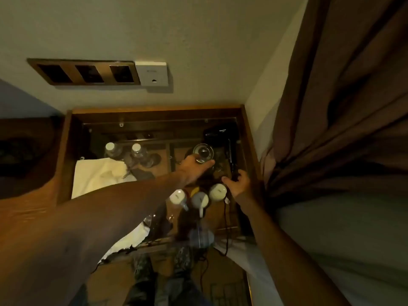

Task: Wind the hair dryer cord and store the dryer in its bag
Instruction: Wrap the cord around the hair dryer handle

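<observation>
A black hair dryer (218, 134) lies at the far right of a glass-topped wooden table (68, 151), its handle (231, 160) pointing toward me. My right hand (238, 184) is closed around the end of that handle. The black cord (225, 217) hangs from it over the table's front edge down to the floor. My left hand (194, 167) reaches across and grips a clear drinking glass (203, 152) just left of the dryer. A white cloth bag (99, 175) lies on the table's left side.
Two water bottles (125, 151) stand at the back left. Three white mugs (198, 197) sit near the front, below my hands. A brown curtain (342, 107) hangs close on the right beside a bed edge (331, 228). Wall sockets (88, 72) are above the table.
</observation>
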